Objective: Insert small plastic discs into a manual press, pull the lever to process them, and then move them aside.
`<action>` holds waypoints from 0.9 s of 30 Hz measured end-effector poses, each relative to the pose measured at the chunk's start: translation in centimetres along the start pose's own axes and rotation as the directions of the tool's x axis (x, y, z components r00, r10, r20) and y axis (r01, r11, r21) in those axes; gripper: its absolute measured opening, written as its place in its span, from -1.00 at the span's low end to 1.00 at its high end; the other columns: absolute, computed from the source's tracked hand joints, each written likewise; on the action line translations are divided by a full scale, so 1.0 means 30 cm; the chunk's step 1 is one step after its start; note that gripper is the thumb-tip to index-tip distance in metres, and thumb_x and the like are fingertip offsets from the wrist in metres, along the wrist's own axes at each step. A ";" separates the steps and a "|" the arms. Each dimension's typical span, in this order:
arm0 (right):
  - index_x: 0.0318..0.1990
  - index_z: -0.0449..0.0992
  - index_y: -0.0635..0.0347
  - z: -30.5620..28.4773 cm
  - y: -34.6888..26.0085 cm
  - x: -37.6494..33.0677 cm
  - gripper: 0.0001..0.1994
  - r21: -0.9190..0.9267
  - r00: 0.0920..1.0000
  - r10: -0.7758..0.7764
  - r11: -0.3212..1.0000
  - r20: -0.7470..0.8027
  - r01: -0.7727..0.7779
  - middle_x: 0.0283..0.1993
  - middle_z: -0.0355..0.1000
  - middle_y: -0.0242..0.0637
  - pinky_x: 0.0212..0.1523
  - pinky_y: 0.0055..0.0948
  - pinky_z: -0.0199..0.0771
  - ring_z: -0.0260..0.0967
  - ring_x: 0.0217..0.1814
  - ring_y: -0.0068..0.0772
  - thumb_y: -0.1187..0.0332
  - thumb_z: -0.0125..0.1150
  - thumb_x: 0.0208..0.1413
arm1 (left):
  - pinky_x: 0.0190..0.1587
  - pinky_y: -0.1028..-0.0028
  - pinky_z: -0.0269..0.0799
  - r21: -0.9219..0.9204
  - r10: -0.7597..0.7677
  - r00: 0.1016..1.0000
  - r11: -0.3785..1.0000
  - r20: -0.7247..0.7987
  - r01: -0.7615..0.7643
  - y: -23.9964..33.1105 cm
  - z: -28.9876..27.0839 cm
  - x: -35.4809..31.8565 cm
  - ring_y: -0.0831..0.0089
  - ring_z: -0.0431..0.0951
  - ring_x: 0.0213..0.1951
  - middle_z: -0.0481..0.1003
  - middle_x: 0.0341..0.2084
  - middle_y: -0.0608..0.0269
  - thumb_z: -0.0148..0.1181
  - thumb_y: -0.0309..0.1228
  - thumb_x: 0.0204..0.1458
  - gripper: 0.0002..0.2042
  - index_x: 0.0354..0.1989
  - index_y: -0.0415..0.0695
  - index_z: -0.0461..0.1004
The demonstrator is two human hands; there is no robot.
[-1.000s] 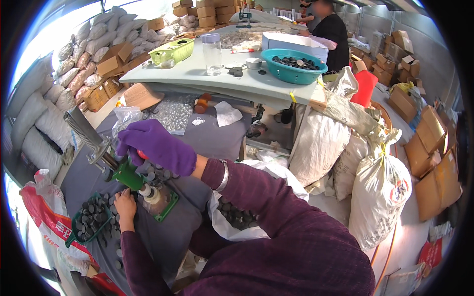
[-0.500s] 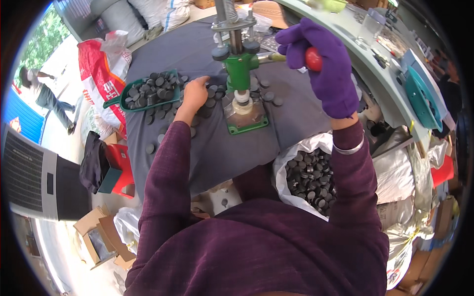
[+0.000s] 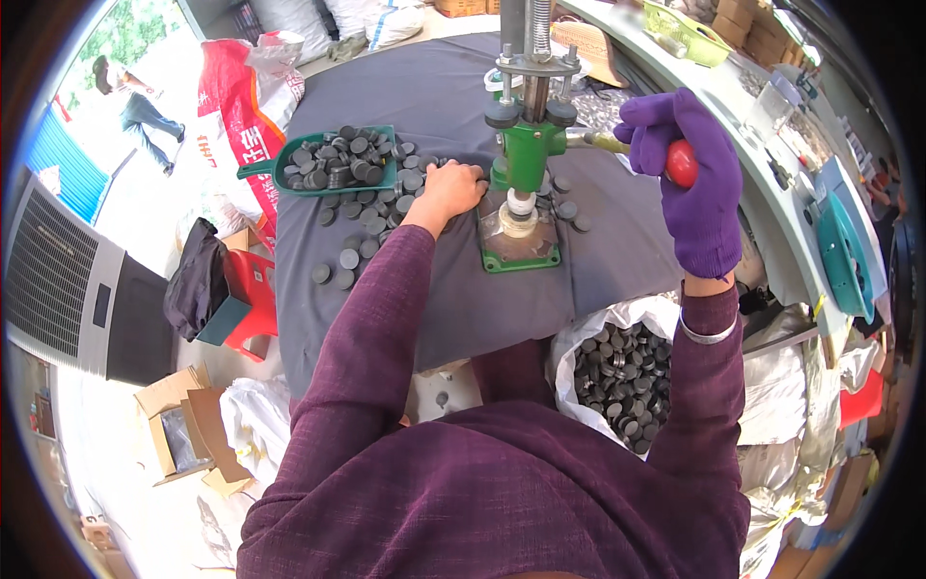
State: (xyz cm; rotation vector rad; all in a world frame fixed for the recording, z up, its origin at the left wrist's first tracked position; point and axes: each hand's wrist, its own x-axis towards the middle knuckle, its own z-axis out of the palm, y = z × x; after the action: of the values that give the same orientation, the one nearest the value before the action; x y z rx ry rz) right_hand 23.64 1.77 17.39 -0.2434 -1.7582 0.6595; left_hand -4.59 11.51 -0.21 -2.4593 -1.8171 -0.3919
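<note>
My bare left hand (image 3: 449, 193) rests among loose dark grey discs (image 3: 369, 222) just left of a green hand press (image 3: 527, 159). Its fingers are curled together with the tips hidden, so what they hold cannot be made out. My right hand (image 3: 702, 193), in a purple knitted glove, is closed around a red ball knob (image 3: 681, 164) at the end of the press's lever. Under the press ram, a pale round seat (image 3: 519, 224) stands on the metal base plate; whether a disc lies in it is hidden. A green scoop (image 3: 289, 177) heaped with discs lies left of my left hand.
A grey cloth (image 3: 424, 318) covers the table. An open white sack (image 3: 567, 372) full of discs stands at its near right edge. A long bench (image 3: 767, 164) runs along the right, bearing a teal basin (image 3: 841, 241). At the far left, a person (image 3: 145, 116) walks outside.
My left hand has shifted right, nearer the press, and its outstretched finger has curled in. The right hand and red knob sit slightly lower beside the press. The whole view has also shifted.
</note>
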 end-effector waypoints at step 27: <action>-0.22 0.54 0.46 0.083 -0.104 0.031 -0.53 0.065 0.938 0.303 0.953 -0.166 -0.297 -0.61 0.23 -0.37 -0.07 -0.34 0.43 0.23 -0.47 -0.48 0.19 -0.23 0.35 | 0.20 0.08 0.20 -0.164 -0.430 0.818 0.903 -0.382 0.398 -0.346 -0.132 -0.719 -0.09 0.29 0.19 0.35 0.14 -0.12 0.16 -0.03 0.06 -0.39 0.18 -0.21 0.31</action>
State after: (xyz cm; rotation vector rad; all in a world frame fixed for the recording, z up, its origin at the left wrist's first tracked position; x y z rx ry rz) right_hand 21.57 -1.07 19.48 -0.5353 -1.5515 0.8642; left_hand -20.97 -6.23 -2.57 -1.7994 -2.1474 -0.9401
